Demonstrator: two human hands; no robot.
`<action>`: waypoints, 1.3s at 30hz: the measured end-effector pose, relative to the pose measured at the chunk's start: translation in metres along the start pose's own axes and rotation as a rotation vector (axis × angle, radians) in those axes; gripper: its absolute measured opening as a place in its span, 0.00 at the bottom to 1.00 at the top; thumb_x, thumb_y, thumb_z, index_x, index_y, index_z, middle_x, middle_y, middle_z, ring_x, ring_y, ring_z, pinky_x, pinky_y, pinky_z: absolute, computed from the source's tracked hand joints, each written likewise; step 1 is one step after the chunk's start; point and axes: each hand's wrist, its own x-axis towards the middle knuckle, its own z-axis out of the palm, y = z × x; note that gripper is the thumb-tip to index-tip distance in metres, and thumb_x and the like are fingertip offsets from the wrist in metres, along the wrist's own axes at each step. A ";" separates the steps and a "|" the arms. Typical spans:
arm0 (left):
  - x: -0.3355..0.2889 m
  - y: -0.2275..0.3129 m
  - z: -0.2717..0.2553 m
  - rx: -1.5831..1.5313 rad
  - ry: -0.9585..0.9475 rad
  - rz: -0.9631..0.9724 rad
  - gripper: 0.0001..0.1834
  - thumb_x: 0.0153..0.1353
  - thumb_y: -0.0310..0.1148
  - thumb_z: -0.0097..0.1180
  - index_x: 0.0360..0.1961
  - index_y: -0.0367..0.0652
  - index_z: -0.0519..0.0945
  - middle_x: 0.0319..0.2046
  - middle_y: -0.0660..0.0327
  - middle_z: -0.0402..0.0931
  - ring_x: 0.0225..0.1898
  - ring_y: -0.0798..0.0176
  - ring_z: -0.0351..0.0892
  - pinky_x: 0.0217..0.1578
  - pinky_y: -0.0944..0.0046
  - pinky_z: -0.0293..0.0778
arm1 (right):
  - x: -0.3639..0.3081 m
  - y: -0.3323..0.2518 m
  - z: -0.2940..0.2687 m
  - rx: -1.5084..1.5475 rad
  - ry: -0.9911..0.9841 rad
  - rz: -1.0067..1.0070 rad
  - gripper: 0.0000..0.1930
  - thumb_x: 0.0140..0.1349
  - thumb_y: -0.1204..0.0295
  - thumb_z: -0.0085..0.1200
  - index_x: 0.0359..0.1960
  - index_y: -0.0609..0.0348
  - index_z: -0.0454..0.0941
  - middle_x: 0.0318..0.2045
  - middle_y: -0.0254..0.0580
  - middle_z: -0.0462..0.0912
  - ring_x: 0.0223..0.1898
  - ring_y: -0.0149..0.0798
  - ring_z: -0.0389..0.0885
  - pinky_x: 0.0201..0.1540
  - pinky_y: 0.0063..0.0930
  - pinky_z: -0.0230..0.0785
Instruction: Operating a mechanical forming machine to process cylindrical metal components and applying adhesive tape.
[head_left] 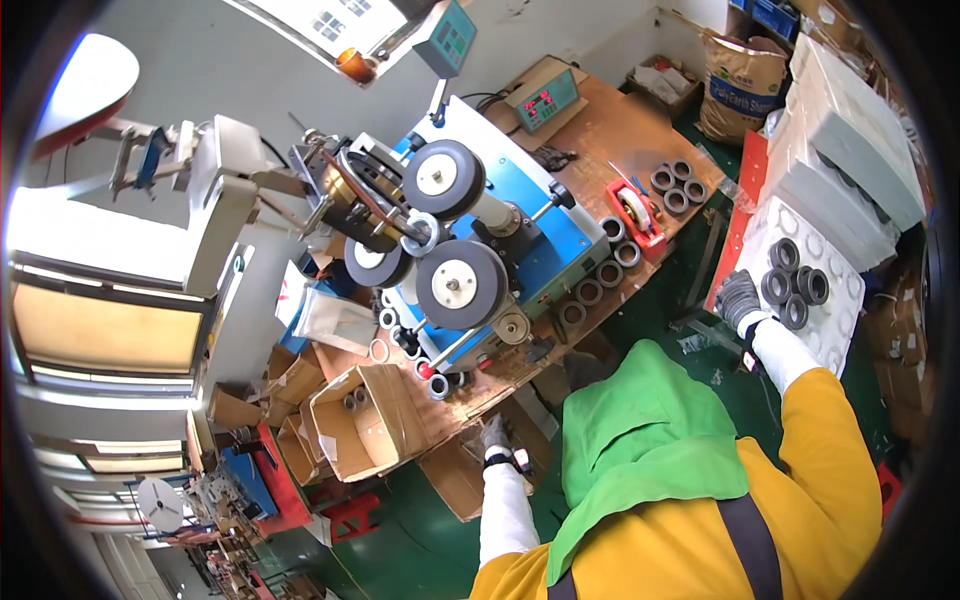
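Observation:
My right hand (738, 298), in a dark grey glove, is at the left edge of a white foam tray (840, 312) with round hollows. Its fingers look stretched out, with nothing visible in them. Several black rings (785, 254) lie clustered on that tray, just right of the hand. My left hand (495, 434), in a lighter grey glove, is low at the table's front edge, near an open cardboard box (345, 440); its fingers are too small to read. Beyond stands a blue-topped winding machine (545, 225), its black rollers (462, 284) around a pale ring (425, 235).
Grey rings (589, 291) line the wooden table's (620, 130) front edge; more rings (676, 201) sit at its right corner. Beside them is a red tape dispenser (636, 215). Foam blocks (850, 130) and a paper sack (740, 85) stand far right. A green hood (645, 430) covers the lower middle.

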 end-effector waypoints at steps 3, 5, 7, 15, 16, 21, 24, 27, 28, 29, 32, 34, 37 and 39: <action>-0.008 -0.024 -0.032 -0.140 0.056 -0.150 0.11 0.54 0.36 0.52 0.37 0.44 0.71 0.30 0.60 0.76 0.31 0.57 0.76 0.26 0.58 0.69 | -0.001 0.000 -0.005 0.000 -0.009 0.001 0.12 0.52 0.59 0.43 0.32 0.44 0.77 0.32 0.31 0.77 0.40 0.34 0.72 0.40 0.35 0.57; -0.021 -0.031 -0.034 -0.142 0.070 -0.241 0.12 0.54 0.36 0.52 0.39 0.44 0.72 0.34 0.60 0.75 0.34 0.56 0.75 0.29 0.58 0.69 | -0.004 -0.002 -0.016 -0.024 -0.070 -0.003 0.13 0.55 0.63 0.39 0.36 0.45 0.77 0.35 0.31 0.77 0.42 0.34 0.71 0.41 0.36 0.57; -0.029 -0.038 -0.027 -0.200 0.098 -0.268 0.13 0.54 0.37 0.52 0.39 0.44 0.72 0.35 0.59 0.75 0.34 0.56 0.75 0.30 0.57 0.70 | -0.004 -0.003 -0.013 -0.019 -0.066 0.013 0.13 0.55 0.62 0.40 0.37 0.45 0.76 0.36 0.30 0.77 0.43 0.34 0.71 0.41 0.36 0.57; -0.011 -0.026 0.013 -0.290 -0.104 -0.060 0.17 0.52 0.36 0.54 0.40 0.36 0.72 0.32 0.54 0.75 0.34 0.54 0.75 0.37 0.56 0.73 | -0.006 -0.005 -0.026 0.005 -0.039 0.000 0.12 0.52 0.61 0.43 0.36 0.44 0.76 0.36 0.30 0.77 0.43 0.34 0.71 0.42 0.36 0.58; -0.012 -0.015 0.022 -0.275 -0.144 0.002 0.18 0.51 0.36 0.54 0.41 0.36 0.72 0.32 0.53 0.75 0.34 0.53 0.75 0.36 0.56 0.73 | -0.005 -0.005 -0.018 0.001 0.008 -0.005 0.12 0.52 0.62 0.43 0.34 0.44 0.76 0.35 0.31 0.77 0.42 0.34 0.72 0.41 0.35 0.59; -0.010 0.047 0.067 -0.282 -0.197 -0.099 0.16 0.53 0.42 0.52 0.39 0.44 0.72 0.33 0.59 0.76 0.33 0.54 0.76 0.34 0.51 0.72 | -0.001 0.002 0.002 -0.027 0.021 -0.003 0.11 0.51 0.62 0.42 0.32 0.44 0.77 0.32 0.31 0.78 0.40 0.34 0.73 0.38 0.35 0.60; 0.019 0.062 0.062 -0.306 -0.210 -0.084 0.22 0.53 0.47 0.50 0.46 0.47 0.68 0.41 0.59 0.73 0.41 0.53 0.73 0.41 0.48 0.67 | 0.006 -0.007 -0.011 0.003 0.040 -0.021 0.12 0.50 0.59 0.43 0.32 0.44 0.76 0.32 0.31 0.78 0.40 0.33 0.73 0.39 0.34 0.60; 0.014 0.080 0.083 -0.410 -0.353 -0.042 0.33 0.53 0.56 0.48 0.55 0.50 0.58 0.55 0.56 0.60 0.53 0.50 0.63 0.50 0.46 0.60 | 0.005 -0.006 -0.003 -0.032 0.052 0.007 0.12 0.50 0.59 0.43 0.33 0.44 0.76 0.32 0.32 0.78 0.40 0.33 0.73 0.40 0.34 0.59; 0.016 0.086 0.092 -0.459 -0.338 -0.085 0.36 0.52 0.58 0.47 0.57 0.51 0.56 0.56 0.56 0.59 0.53 0.49 0.62 0.50 0.45 0.59 | 0.006 -0.004 0.000 -0.036 0.047 0.007 0.12 0.50 0.59 0.43 0.33 0.44 0.76 0.32 0.32 0.78 0.40 0.33 0.73 0.40 0.34 0.59; 0.016 0.091 0.098 -0.507 -0.325 -0.125 0.38 0.51 0.61 0.46 0.58 0.51 0.54 0.57 0.56 0.57 0.54 0.49 0.62 0.50 0.45 0.59 | 0.006 -0.002 0.004 -0.031 0.060 0.006 0.12 0.50 0.59 0.43 0.32 0.44 0.76 0.32 0.32 0.78 0.39 0.34 0.73 0.39 0.34 0.59; 0.012 0.099 0.114 -0.492 -0.327 -0.081 0.43 0.49 0.64 0.45 0.60 0.51 0.50 0.58 0.56 0.54 0.56 0.48 0.58 0.50 0.43 0.58 | 0.005 -0.001 0.007 -0.021 0.091 0.010 0.12 0.50 0.60 0.43 0.31 0.45 0.76 0.30 0.32 0.77 0.39 0.34 0.73 0.39 0.35 0.58; 0.021 0.099 0.117 -0.570 -0.347 -0.165 0.47 0.43 0.69 0.46 0.59 0.52 0.50 0.58 0.55 0.54 0.58 0.46 0.54 0.50 0.39 0.57 | 0.002 -0.003 -0.003 -0.016 0.017 0.023 0.12 0.51 0.60 0.42 0.32 0.45 0.76 0.32 0.31 0.77 0.41 0.33 0.72 0.39 0.35 0.58; 0.046 0.085 0.110 -0.615 -0.294 -0.215 0.49 0.37 0.71 0.49 0.57 0.56 0.52 0.54 0.56 0.58 0.56 0.46 0.56 0.48 0.37 0.57 | 0.002 -0.006 -0.011 -0.053 -0.029 0.010 0.13 0.53 0.59 0.40 0.35 0.44 0.76 0.35 0.31 0.77 0.43 0.33 0.71 0.40 0.34 0.58; 0.036 0.092 0.125 -0.606 -0.272 -0.237 0.47 0.35 0.71 0.50 0.53 0.57 0.55 0.52 0.57 0.59 0.55 0.48 0.57 0.46 0.38 0.57 | -0.001 -0.004 -0.009 -0.044 -0.061 0.024 0.13 0.53 0.59 0.40 0.36 0.44 0.76 0.35 0.32 0.77 0.42 0.33 0.71 0.41 0.35 0.57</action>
